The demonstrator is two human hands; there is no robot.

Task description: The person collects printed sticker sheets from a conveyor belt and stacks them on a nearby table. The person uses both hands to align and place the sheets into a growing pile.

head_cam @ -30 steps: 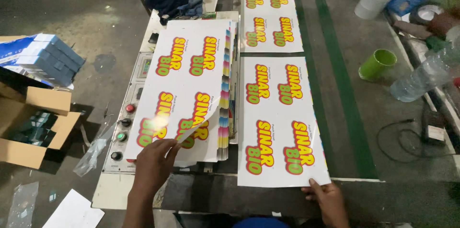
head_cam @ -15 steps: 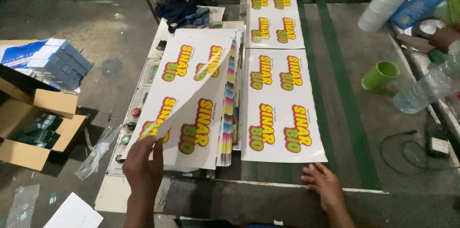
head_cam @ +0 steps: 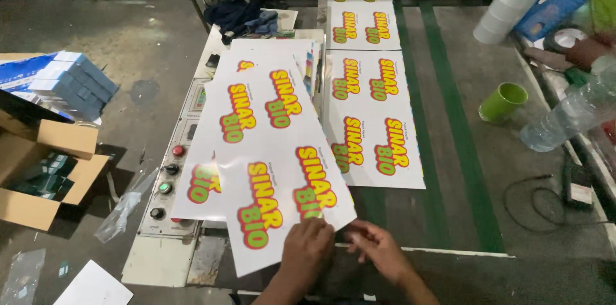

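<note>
Both hands have come together at the near edge since a moment ago, and a glossy white printed sheet with red-and-yellow lettering outlined in green [head_cam: 276, 170] has been lifted off the stack. The left hand [head_cam: 307, 250] pinches its near corner; the right hand [head_cam: 378, 250] sits just beside it, fingers curled at the same corner. The sheet tilts, its long axis running from that corner away toward the far left. Under it lies a pile of matching sheets [head_cam: 308, 64] over a grey control panel with coloured buttons [head_cam: 168, 177]. To the right a printed strip [head_cam: 372, 119] runs along the dark tabletop [head_cam: 462, 151] past a green plastic cup [head_cam: 502, 101]. Blue cartons [head_cam: 61, 84] sit left on the concrete floor.
</note>
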